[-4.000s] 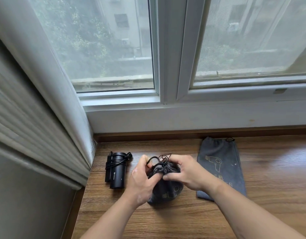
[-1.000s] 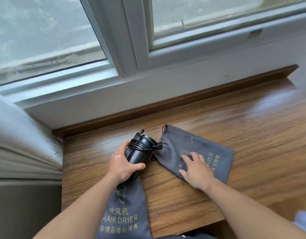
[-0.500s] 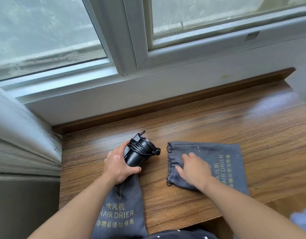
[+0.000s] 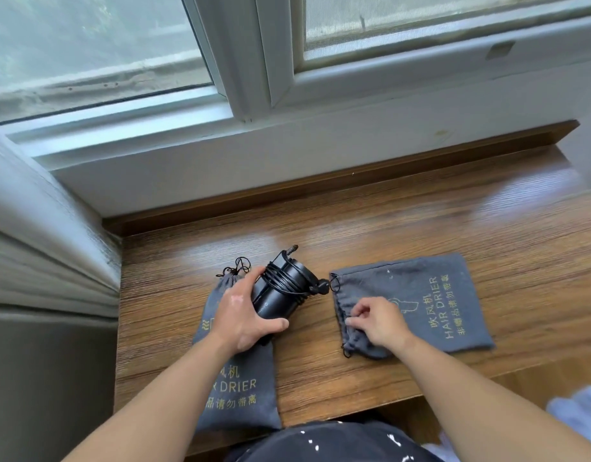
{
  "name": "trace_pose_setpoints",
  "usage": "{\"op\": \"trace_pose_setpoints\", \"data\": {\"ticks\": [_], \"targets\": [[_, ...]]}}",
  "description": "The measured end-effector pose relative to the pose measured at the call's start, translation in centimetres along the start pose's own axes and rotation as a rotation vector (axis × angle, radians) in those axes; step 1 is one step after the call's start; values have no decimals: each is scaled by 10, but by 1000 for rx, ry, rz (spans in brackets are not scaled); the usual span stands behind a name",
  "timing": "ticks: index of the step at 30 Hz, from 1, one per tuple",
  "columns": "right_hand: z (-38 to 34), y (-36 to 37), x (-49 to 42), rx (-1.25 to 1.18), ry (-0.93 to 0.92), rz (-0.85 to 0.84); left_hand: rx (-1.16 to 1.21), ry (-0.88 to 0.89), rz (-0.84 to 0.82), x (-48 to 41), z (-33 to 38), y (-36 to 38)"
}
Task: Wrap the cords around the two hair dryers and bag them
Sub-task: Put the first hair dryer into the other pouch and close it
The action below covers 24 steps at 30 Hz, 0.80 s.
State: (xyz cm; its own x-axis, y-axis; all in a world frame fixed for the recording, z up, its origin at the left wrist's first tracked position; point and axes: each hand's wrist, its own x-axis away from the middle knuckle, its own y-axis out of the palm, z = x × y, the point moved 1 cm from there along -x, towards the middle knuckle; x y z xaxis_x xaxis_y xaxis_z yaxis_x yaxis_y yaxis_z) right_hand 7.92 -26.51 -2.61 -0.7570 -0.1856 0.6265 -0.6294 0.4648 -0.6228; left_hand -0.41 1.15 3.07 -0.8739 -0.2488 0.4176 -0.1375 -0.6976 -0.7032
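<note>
A black hair dryer (image 4: 285, 285) with its cord wound around the barrel lies tilted on the wooden sill, its plug (image 4: 322, 288) sticking out to the right. My left hand (image 4: 242, 315) grips the dryer from the left. Under that hand and forearm lies a grey drawstring bag (image 4: 240, 388) printed "HAIR DRIER", its tied drawstring at the far end. To the right a second grey bag (image 4: 421, 298) lies flat. My right hand (image 4: 376, 320) pinches the cloth at that bag's mouth, on its left edge.
The wooden sill (image 4: 421, 221) ends at a white window frame (image 4: 287, 105) behind and a grey curtain (image 4: 37, 221) on the left. Its front edge runs just before my lap. Pale cloth (image 4: 581, 411) shows at the lower right.
My left hand has shifted the dryer slightly right, uncovering the left bag's tied end. My right hand has gone from lying flat on the right bag to pinching its mouth.
</note>
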Motion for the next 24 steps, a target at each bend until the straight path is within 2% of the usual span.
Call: {"op": "trace_pose_setpoints", "data": {"ticks": [7,12,14,16,20,24], "targets": [[-6,-19,29,-544,17,93,80,7,58,21,22,38],[-12,-25,28,-583,51,216,108,0,94,32,30,57],[-11,-26,23,-630,100,197,101,10,107,35,28,59],[-14,-29,22,-572,92,119,86,-3,127,37,24,58],[-19,-33,31,-100,36,-30,57,-58,157,40,14,54],[-15,-26,29,-40,16,23,20,-54,127,47,9,53]]}}
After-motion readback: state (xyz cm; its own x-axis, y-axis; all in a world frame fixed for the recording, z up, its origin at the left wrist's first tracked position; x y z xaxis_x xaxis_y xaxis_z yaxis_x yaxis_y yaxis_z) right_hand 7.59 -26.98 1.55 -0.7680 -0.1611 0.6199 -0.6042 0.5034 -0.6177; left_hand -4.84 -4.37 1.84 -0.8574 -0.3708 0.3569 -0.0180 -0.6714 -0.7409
